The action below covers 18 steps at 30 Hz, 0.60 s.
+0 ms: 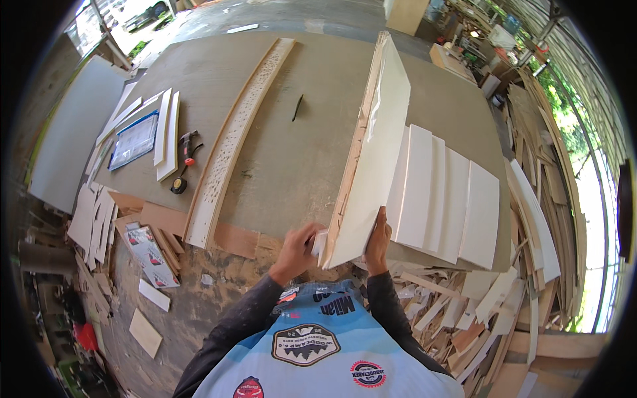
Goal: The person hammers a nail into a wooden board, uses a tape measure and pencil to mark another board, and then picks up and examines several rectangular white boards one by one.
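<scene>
A long white panel [377, 166] stands on its edge across the table in front of me, its rough wooden edge facing left. My right hand [379, 244] holds the near end of this panel, fingers laid up along its right face. At the panel's near left corner, my left hand [298, 253] is closed around a small white object [320, 244]. The fingers cover much of that object, so its kind cannot be made out. Several white boards [448, 196] lie overlapping to the right of the panel.
A long speckled strip [240, 142] lies left on the table [332, 86]. Farther left are a hammer [188, 147], a tape measure [178, 185], white strips [168, 136] and a blue-edged folder [134, 140]. A thin black item [297, 107] lies mid-table. Wood offcuts [458, 325] litter the floor.
</scene>
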Available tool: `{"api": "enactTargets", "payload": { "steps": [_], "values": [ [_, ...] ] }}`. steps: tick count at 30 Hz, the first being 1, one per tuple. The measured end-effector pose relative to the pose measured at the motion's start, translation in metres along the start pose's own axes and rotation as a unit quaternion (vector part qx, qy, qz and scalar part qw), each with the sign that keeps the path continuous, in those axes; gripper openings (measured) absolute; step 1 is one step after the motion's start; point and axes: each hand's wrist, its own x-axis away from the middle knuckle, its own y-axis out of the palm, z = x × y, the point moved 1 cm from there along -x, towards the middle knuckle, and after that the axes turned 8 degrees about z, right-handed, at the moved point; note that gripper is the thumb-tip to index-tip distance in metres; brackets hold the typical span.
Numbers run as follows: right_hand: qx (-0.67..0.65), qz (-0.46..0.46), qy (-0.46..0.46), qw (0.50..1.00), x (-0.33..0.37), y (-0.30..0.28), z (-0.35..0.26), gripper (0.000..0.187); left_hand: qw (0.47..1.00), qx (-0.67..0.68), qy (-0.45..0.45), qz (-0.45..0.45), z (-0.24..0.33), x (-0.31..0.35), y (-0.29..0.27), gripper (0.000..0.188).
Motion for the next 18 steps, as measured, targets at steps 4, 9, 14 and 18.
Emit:
{"api": "enactTargets", "payload": {
  "steps": [4, 9, 14, 18],
  "values": [
    [-0.036, 0.040, -0.043, 0.998, -0.001, 0.012, -0.021, 0.053, 0.969, -0.171, -0.076, -0.163, -0.073, 0.075, -0.049, 0.019],
    [-0.037, 0.099, -0.114, 0.988, -0.017, 0.009, -0.030, 0.050, 0.926, -0.341, -0.149, -0.070, -0.184, 0.233, -0.145, 0.015],
    [-0.001, 0.129, -0.184, 0.975, -0.018, 0.013, -0.027, 0.051, 0.752, -0.588, -0.283, -0.091, -0.187, 0.312, -0.193, 0.014],
    [0.013, 0.137, -0.188, 0.972, -0.009, 0.018, -0.019, 0.049, 0.953, -0.225, -0.144, 0.146, -0.033, 0.133, -0.145, 0.015]
  ]
}}
